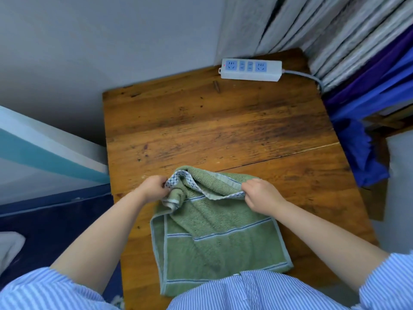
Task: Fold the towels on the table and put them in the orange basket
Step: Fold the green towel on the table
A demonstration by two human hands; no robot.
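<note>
**Two hands on one green towel**

Both hands pinching the far edge of a green terry towel with pale blue stripes (pixel 214 238), lying at 6 o'clock on the worn brown wooden table (pixel 223 126). Left hand (pixel 154 189) curled tight around the towel's far-left corner, checked blue-and-white border bunched at the knuckles, a small roll of cloth tucked just beneath. Right hand (pixel 260 194) gripping the same edge further toward 3 o'clock, fingers folded over the hem. Far edge lifted off the tabletop between the two grips, sagging in a shallow curve; near portion flat on the wood, near end hidden under the blue-and-white striped shirt (pixel 257 289) at the bottom. Bare forearms reaching in from 7 and 5 o'clock.

At 12 o'clock, close to the table's far edge, a white power strip with blue sockets (pixel 251 69), grey cable trailing off toward 2 o'clock. At 3 o'clock, just beside the table, hanging blue and purple fabric (pixel 366 121).
</note>
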